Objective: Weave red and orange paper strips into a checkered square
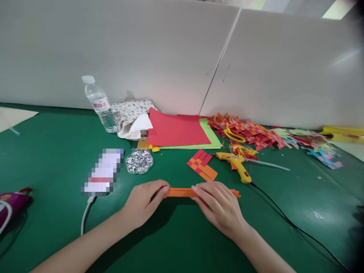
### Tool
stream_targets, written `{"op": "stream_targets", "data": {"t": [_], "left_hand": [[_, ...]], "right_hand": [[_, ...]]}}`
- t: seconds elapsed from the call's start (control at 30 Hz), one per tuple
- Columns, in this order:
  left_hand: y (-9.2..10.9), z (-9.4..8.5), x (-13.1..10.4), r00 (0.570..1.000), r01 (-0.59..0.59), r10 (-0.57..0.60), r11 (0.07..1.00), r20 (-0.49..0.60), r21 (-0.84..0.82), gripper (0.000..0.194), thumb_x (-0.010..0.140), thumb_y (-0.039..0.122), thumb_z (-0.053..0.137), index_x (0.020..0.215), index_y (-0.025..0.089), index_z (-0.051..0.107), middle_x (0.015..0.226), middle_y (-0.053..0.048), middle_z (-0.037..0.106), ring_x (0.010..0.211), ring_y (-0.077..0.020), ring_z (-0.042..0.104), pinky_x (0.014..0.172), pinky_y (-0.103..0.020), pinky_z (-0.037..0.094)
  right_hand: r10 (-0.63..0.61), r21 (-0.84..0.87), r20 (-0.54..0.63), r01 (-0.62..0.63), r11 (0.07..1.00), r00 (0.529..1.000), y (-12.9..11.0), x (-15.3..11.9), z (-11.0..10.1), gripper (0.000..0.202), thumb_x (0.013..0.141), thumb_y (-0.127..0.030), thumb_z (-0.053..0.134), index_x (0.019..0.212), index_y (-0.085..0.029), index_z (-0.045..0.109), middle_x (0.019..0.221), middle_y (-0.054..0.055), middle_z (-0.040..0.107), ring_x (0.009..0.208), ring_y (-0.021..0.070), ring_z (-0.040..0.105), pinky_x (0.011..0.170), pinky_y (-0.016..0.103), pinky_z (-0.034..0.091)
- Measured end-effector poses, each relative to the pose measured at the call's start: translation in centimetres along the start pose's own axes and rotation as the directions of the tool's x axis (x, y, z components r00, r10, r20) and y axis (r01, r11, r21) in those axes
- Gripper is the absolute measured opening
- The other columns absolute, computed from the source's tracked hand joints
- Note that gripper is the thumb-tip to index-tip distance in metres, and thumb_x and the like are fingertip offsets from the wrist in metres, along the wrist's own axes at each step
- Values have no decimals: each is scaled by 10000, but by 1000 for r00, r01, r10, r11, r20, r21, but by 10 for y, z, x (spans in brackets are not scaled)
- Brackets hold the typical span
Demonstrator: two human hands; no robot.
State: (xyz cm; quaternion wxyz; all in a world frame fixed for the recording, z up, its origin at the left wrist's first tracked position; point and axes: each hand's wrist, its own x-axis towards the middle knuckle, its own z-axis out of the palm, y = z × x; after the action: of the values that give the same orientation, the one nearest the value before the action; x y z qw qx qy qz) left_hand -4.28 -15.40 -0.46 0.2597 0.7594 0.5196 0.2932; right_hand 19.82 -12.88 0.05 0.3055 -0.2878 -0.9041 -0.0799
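A long, narrow orange paper strip (180, 192) stretches level between my two hands, low over the green table. My left hand (145, 201) pinches its left end between thumb and fingers. Toward the right end, my right hand (217, 201) is closed on the strip, with a short piece sticking out past the fingers. Just beyond the right hand lies a red and orange woven paper piece (201, 165). A yellow glue gun (237, 165) rests to the right of that piece, its small light glowing orange.
Behind are a water bottle (101, 104), a patterned tissue pack (129, 115), red sheets (178, 129), yellow scissors (234, 134) and woven paper pieces (256, 132). A phone (104, 172) and googly eyes (139, 162) lie left. The glue gun's black cord (295, 226) runs right.
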Motion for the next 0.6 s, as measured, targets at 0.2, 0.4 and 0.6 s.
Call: {"op": "stream_targets", "data": {"t": [0.2,0.4,0.6], "left_hand": [[-8,6,1,948,-291,307,943,-81,160,267,882,269,497,1137,225,564,1089,-65,626,977,-171,588,807,-304,509],[-11,7,0,861,-431,491,841,-129,328,227,848,188,556,1074,200,583,983,-48,669,908,-163,610,795,-309,524],[-8,5,-3,815,-484,563,792,-139,372,213,846,168,553,1055,203,581,919,-38,680,891,-160,622,803,-300,513]], "right_hand": [[11,5,-10,-11,1000,1000,0,-3,1,354,839,-88,520,1175,-197,498,909,64,661,804,168,618,713,328,492],[15,41,11,-15,999,1000,0,-3,2,355,832,-88,533,1172,-182,497,944,79,667,835,181,623,719,334,502],[24,57,11,-25,998,1000,-1,-3,4,354,847,-103,515,1191,-178,486,896,62,680,813,177,634,717,331,509]]}}
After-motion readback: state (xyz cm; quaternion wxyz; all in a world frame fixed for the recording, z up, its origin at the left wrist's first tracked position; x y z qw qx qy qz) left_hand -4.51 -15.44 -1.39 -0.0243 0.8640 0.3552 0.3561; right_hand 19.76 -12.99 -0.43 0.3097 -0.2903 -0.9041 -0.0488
